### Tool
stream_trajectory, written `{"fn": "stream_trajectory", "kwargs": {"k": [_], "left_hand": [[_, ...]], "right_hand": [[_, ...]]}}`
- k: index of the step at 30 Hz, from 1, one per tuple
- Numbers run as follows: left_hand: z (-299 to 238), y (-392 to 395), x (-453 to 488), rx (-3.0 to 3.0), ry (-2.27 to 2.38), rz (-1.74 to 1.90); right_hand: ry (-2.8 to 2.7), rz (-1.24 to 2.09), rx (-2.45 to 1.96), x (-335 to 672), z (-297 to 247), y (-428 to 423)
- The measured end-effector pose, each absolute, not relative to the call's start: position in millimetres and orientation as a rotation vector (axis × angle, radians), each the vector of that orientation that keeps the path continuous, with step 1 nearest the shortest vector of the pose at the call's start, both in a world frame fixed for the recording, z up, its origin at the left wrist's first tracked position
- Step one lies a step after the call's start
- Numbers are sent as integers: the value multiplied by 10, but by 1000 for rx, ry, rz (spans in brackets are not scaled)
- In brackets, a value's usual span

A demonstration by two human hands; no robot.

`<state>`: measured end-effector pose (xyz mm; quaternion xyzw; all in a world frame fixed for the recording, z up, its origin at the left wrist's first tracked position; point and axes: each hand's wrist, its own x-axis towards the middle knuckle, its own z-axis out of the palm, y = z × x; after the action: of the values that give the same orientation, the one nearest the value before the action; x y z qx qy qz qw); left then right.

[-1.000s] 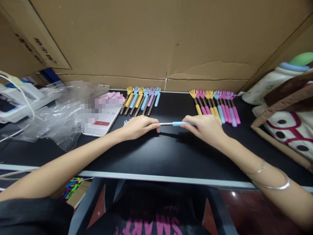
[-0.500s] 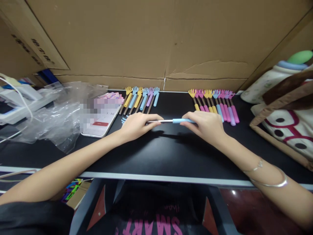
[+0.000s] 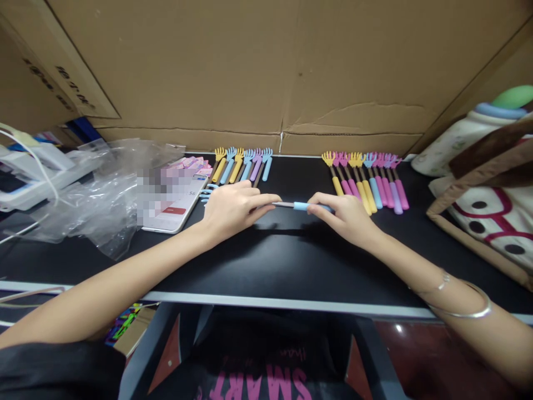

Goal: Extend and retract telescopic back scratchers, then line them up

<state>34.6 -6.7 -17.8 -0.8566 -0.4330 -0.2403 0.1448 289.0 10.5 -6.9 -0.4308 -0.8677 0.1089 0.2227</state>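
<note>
A light blue back scratcher (image 3: 300, 205) lies level across the middle, held a little above the black tabletop. My left hand (image 3: 233, 210) is closed round its metal rod, with the blue claw end showing past the far side of the hand. My right hand (image 3: 343, 216) pinches the blue handle between thumb and fingers. Behind my left hand lies a row of yellow, blue and purple back scratchers (image 3: 237, 166). To the right, beyond my right hand, is another row of back scratchers (image 3: 377, 189) in yellow, pink, blue and purple.
A phone (image 3: 179, 211) and a crumpled clear plastic bag (image 3: 95, 194) lie on the left, near a white device (image 3: 50, 172). On the right stand a bottle (image 3: 453, 136) and a fabric bag (image 3: 495, 216). Cardboard (image 3: 266, 72) walls the back; the table's front edge (image 3: 266, 301) is pale.
My left hand has turned slightly, and the claw end now sits higher and further left. Less rod shows between my hands. My right hand keeps its grip on the handle.
</note>
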Motion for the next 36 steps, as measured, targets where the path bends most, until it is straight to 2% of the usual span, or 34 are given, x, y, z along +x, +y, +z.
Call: {"fn": "stream_trajectory", "kwargs": {"k": [8, 19, 23, 31, 36], "left_hand": [[-110, -92, 346, -2488, -1222, -574], [-154, -74, 336, -2501, -1218, -486], [-142, -71, 347, -2565, -1322, -477], [-93, -64, 379, -2925, -1673, -501], [-87, -69, 383, -2971, -1658, -579]], "right_hand": [[-2415, 672, -1119, 2873, -92, 129], [-2415, 588, -1221, 2871, -103, 107], [-2441, 458, -1268, 2856, -75, 71], [-2500, -164, -1211, 2878, -121, 54], [-2486, -296, -1167, 2898, -121, 45]]}}
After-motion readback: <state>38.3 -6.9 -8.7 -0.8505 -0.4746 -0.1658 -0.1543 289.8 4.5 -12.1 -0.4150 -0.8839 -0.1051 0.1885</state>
